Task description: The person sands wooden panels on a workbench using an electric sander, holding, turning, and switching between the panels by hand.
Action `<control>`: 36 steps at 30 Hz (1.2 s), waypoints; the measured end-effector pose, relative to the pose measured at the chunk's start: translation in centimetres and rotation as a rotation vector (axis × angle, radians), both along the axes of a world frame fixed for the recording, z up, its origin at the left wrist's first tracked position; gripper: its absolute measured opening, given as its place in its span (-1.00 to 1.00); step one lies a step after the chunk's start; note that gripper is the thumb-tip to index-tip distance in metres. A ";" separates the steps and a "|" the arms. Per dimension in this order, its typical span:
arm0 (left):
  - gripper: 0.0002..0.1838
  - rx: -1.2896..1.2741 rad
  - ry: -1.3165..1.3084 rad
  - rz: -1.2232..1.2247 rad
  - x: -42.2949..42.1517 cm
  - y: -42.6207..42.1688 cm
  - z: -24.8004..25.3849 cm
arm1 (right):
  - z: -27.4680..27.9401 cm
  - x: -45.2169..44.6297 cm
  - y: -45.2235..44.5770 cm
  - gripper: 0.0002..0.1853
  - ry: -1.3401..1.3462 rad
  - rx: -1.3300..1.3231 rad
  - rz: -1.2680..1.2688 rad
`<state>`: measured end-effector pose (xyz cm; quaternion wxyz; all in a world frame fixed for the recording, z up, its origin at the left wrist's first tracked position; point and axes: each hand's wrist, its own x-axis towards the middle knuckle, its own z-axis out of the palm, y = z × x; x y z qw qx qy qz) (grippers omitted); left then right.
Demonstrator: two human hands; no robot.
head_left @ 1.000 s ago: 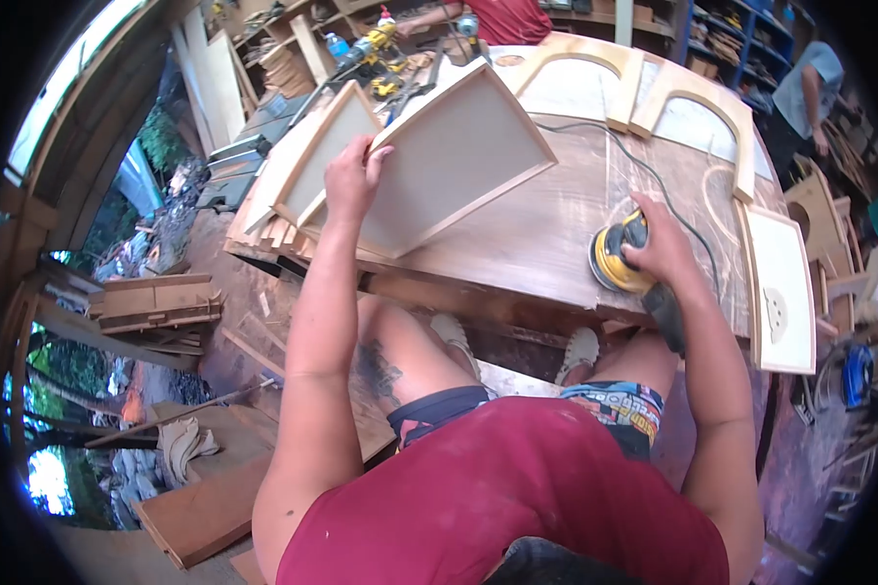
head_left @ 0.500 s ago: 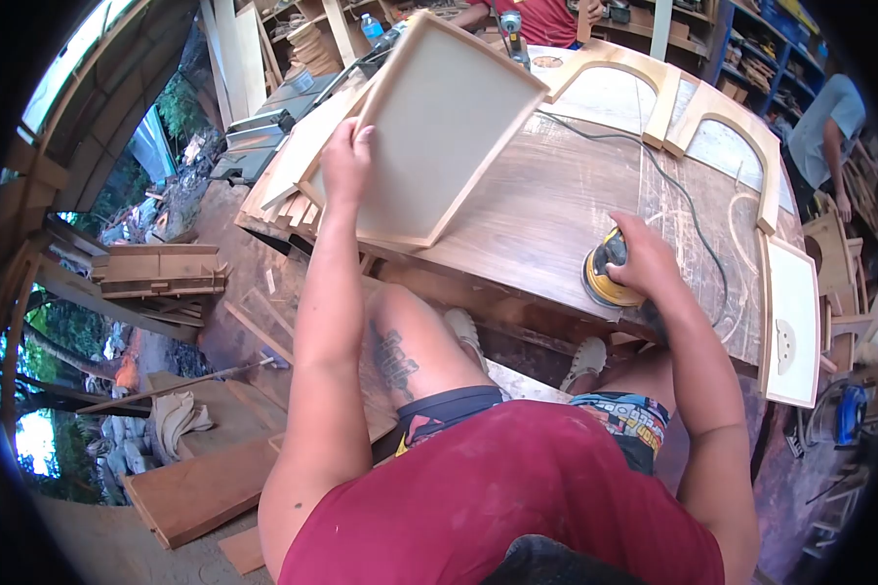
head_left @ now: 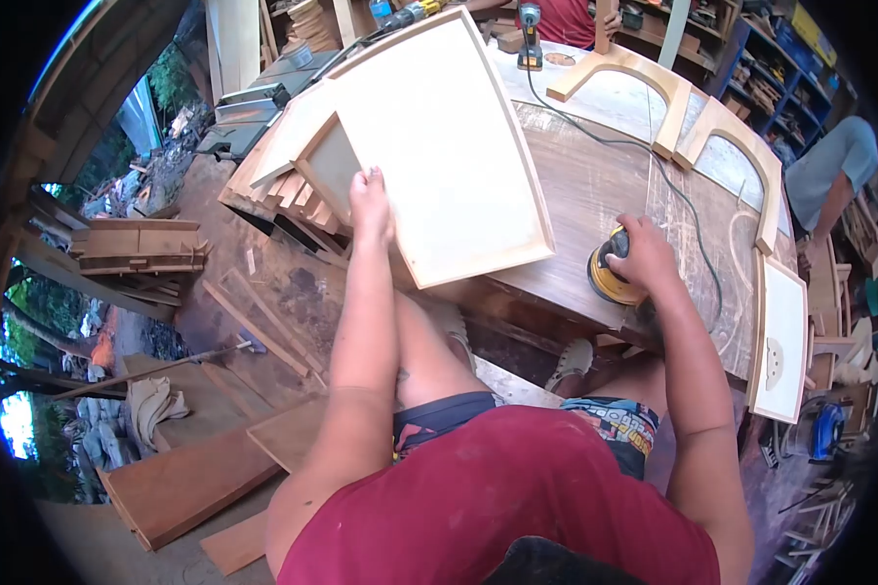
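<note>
Gripped at its left edge by my left hand (head_left: 371, 207), a pale wooden framed panel (head_left: 439, 146) is tilted above the left part of the worktable (head_left: 576, 195). A second framed panel (head_left: 330, 164) shows partly behind it, leaning over a pile of wooden strips. My right hand (head_left: 644, 255) is wrapped round a yellow and black sander (head_left: 610, 278), which sits near the table's front edge. The sander's underside is hidden.
Arched wooden frames (head_left: 644, 73) lie at the table's back right, near a dark cable (head_left: 688, 200). A drill (head_left: 529, 37) stands at the back. Another white panel (head_left: 780, 341) is at the right edge. Two other people are beyond the table.
The panel in my left hand has turned, so its brighter face shows, and has moved right and nearer me. My right hand stays on the sander. The view has shifted slightly.
</note>
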<state>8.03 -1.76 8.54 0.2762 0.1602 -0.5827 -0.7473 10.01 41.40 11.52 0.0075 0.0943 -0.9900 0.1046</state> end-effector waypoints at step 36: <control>-0.71 0.218 -0.037 -0.156 -2.5 0.7 -5.6 | -1.8 -3.5 -4.2 -0.41 0.123 -0.062 -0.070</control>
